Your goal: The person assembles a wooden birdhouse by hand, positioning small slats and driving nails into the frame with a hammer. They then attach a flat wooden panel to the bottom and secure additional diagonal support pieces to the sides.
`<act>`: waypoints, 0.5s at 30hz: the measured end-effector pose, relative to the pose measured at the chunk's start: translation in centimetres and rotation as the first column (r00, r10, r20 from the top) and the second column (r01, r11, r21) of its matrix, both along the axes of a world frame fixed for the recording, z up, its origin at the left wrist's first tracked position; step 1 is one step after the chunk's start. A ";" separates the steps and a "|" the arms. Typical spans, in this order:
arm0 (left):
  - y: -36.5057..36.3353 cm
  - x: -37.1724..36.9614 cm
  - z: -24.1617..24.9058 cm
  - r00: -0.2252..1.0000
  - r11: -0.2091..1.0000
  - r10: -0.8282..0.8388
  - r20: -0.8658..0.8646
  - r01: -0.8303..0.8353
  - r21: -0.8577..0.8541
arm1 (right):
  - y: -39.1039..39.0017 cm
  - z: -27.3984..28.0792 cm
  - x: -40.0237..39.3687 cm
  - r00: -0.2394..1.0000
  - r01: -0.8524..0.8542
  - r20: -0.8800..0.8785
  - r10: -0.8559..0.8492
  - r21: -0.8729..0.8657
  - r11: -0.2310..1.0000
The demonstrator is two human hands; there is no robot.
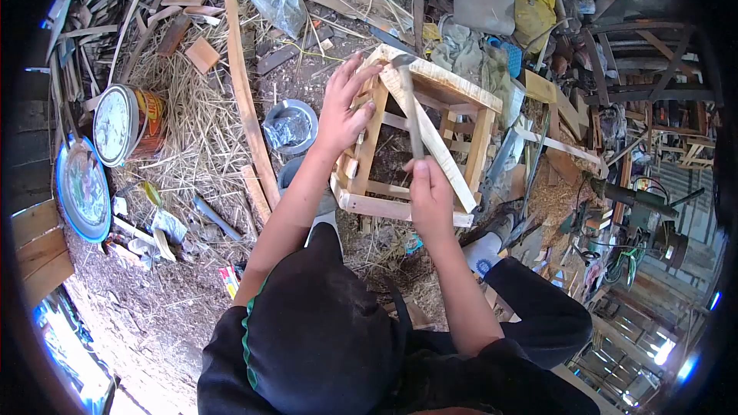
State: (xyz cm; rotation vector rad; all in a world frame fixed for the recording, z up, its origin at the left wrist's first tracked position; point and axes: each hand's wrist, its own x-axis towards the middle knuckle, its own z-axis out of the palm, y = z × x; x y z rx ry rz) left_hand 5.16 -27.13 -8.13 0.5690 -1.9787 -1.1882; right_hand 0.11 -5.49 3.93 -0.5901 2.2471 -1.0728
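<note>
My right hand (432,196) is wrapped round the handle of a hammer (415,119). The hammer's head lies over the top corner of a small wooden frame (484,146), built from pale strips and legs like a stool or box frame. My left hand (346,104) is at the frame's upper left side, its fingers apart and reaching toward the same corner. Whether a nail stands under the hammer's head is too small to tell. A loose-looking pale strip (446,157) runs diagonally across the frame beneath the hammer.
Left of the frame stand a grey bucket (311,119), a long plank (242,100) and a paint can (115,127). Beyond the can is a blue-rimmed basin (83,192). Straw and wood scraps cover the ground. A machine (634,198) and stacked wooden pieces are at the right.
</note>
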 end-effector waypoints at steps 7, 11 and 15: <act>0.2 0.1 -0.2 1.000 1.000 0.004 0.013 -0.005 0.005 | 0.2 0.8 0.5 0.977 -0.034 -0.212 0.027 -0.030 0.999; 0.1 0.1 -0.2 1.000 1.000 0.006 0.019 -0.006 0.014 | 0.9 -0.4 -0.5 0.998 0.051 0.038 -0.050 -0.025 0.998; 0.2 0.2 -0.1 1.000 1.000 0.000 0.001 0.000 0.013 | 1.4 0.2 0.2 0.995 0.100 0.009 -0.100 -0.212 0.972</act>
